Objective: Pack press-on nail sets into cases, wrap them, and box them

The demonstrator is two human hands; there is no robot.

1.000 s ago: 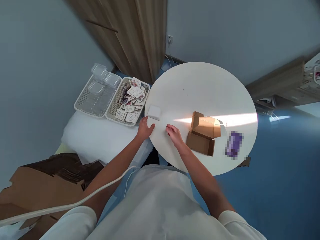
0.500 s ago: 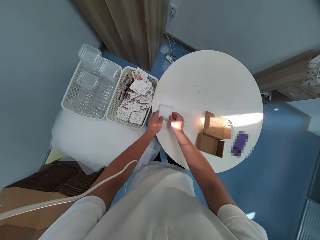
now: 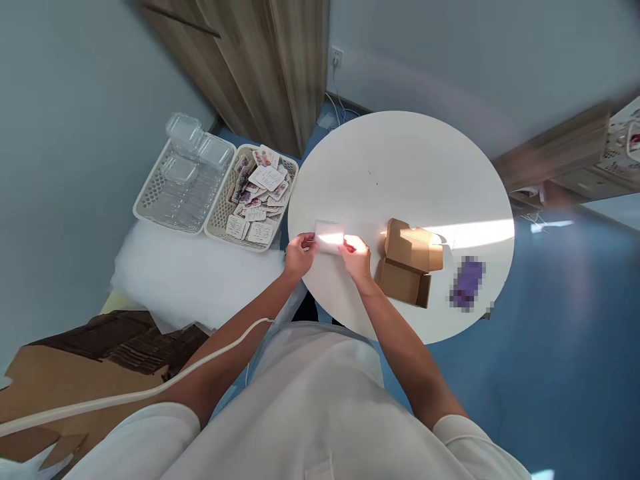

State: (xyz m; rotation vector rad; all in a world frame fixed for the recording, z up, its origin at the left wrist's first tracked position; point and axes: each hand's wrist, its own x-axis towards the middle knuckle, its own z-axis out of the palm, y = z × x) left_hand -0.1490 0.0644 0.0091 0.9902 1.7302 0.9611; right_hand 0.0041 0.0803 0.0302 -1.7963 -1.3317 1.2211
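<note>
Center of frame: white packet (image 3: 329,237), flat and roughly rectangular, held over the left part of the round white table (image 3: 415,160); cannot tell whether it rests on the tabletop or is raised slightly. My left hand (image 3: 299,256) is closed on the packet's left edge, thumb and fingers pinching it. My right hand (image 3: 357,256) grips the opposite edge, near the lower right corner, fingers curled. A bright band of sunlight crosses the packet and the back of my right hand, then shows again toward the right rim of the table. Right of center, near my right hand but apart from it: a brown cardboard box (image 3: 407,257), lid open, lying on the table. Farther right, a purple item (image 3: 467,283), pixelated, details unreadable. Upper left: two white perforated baskets side by side. The left basket (image 3: 142,208) contains clear plastic containers (image 3: 183,168); the right basket (image 3: 219,217) contains a heap of printed cards (image 3: 260,195), text too small to read. Below the baskets, white sheet material (image 3: 195,267), soft-looking and translucent at its edges. Lower left: a large open carton (image 3: 90,377) with dark brown contents; a white cord (image 3: 135,398) runs across it and over my left forearm.
</note>
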